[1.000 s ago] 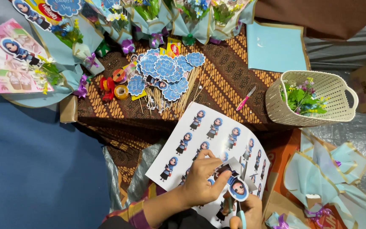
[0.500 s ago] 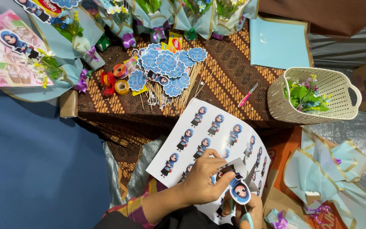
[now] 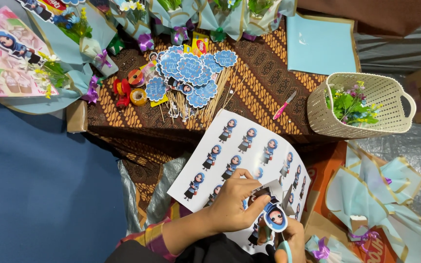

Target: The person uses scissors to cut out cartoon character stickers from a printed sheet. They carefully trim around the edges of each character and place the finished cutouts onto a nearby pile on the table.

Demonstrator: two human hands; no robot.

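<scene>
Left hand (image 3: 232,207) curled — right hand (image 3: 288,238) gripping

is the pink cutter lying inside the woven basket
No, the pink cutter lies on the patterned brown cloth, apart from the cream basket, which holds small flowers.

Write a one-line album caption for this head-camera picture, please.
Left hand steadies a sheet of cartoon figures while the right hand works scissors around one cutout.

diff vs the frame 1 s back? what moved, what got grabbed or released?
Little. The left hand keeps holding the sticker sheet, and the right hand keeps the scissors at the round cutout, which shifted slightly. Nothing grabbed or released. Basket, toppers and pink cutter unmoved.
</scene>
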